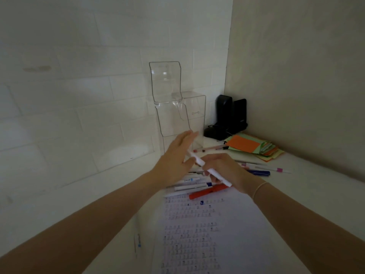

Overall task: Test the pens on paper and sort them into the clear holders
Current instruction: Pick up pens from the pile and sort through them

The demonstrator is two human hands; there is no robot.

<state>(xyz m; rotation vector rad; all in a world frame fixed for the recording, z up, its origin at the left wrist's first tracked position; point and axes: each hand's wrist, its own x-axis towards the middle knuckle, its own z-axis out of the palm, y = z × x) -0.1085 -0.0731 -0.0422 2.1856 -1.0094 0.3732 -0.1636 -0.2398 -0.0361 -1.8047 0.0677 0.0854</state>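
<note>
My right hand (227, 171) grips a white pen (217, 176) that slants from upper left to lower right above the pile. My left hand (175, 155) is spread with straight fingers, its thumb touching the pen's upper end; it reaches toward the clear holders (177, 117) standing against the tiled wall. The front holder's lid stands open. Several pens, among them a red marker (207, 191), lie in a heap under my hands. The paper (207, 234), covered with rows of small test marks, lies in front of me.
More pens (262, 172) lie to the right of my hands. A stack of orange and green paper (254, 147) sits at the right wall. Black devices (227, 117) stand in the corner. One pen (137, 240) lies left of the paper.
</note>
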